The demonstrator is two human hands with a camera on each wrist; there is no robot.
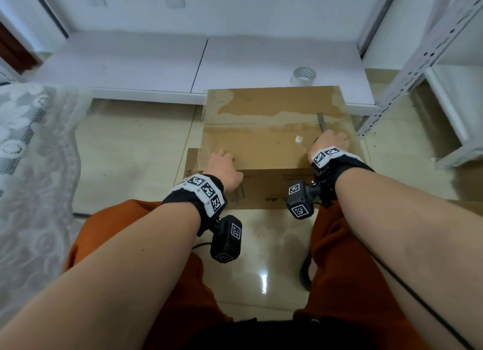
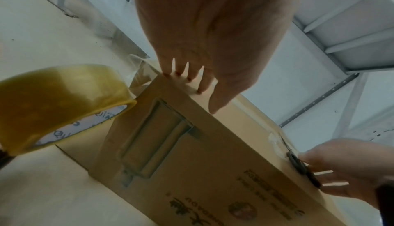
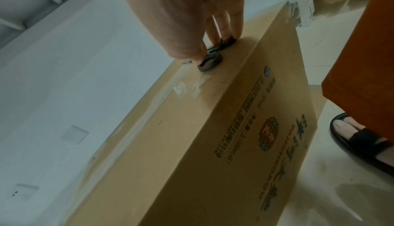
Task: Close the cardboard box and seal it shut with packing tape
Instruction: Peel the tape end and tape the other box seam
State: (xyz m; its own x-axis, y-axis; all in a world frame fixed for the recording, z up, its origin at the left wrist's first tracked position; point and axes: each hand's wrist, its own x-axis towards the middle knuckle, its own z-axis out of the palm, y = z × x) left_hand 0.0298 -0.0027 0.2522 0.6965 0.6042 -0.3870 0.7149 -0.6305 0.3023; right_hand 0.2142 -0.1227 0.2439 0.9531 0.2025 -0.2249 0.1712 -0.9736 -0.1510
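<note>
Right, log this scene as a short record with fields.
box: on floor, top flaps down, clear tape across top
left hand: fingers press top's near left edge
right hand: rests on scissors lying on box top
tape roll: on white ledge behind box
second roll: by box's left end, support unclear

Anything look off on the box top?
Yes. The cardboard box has its top layer torn away in pale patches along the seam, probably from old tape. A crumpled scrap of clear tape sits near the right hand, which rests on scissors lying on the lid.
</note>
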